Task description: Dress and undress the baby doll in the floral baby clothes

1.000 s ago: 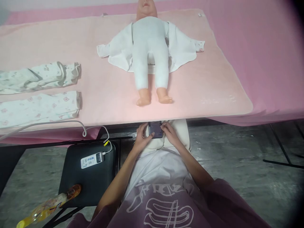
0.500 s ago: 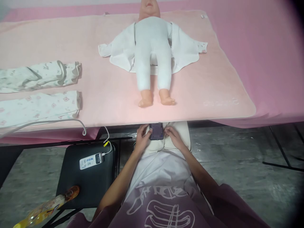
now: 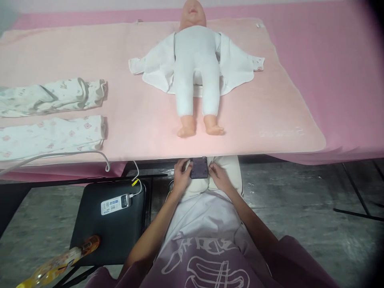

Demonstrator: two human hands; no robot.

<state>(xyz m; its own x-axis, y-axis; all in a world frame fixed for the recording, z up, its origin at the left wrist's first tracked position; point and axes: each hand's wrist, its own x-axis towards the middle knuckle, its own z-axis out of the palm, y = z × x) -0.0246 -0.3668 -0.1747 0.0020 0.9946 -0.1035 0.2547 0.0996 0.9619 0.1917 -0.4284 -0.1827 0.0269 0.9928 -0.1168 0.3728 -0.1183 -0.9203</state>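
Note:
In my lap, just below the table's front edge, is a dark phone [image 3: 199,168]. My left hand [image 3: 182,175] grips its left side, with the thumb lying along the edge. My right hand [image 3: 220,176] has its fingers curled closed at the phone's right edge; the exact contact is hard to see. On the table beyond my hands, a baby doll [image 3: 197,64] lies on its back with its feet towards me. A white baby shirt [image 3: 159,66] is spread under the doll, its sleeves stretched to both sides.
Two folded patterned baby garments [image 3: 54,138] lie at the left of the pink mat [image 3: 144,132]. A cable [image 3: 75,154] crosses the mat's front left. On a black stool [image 3: 120,236] rest a white power bank [image 3: 115,204] and a bottle [image 3: 60,264] with an orange-brown end.
The phone's screen looks darker and plainer, and my right fingers have moved against its edge. The whole view has shifted slightly; the doll and garments lie as before.

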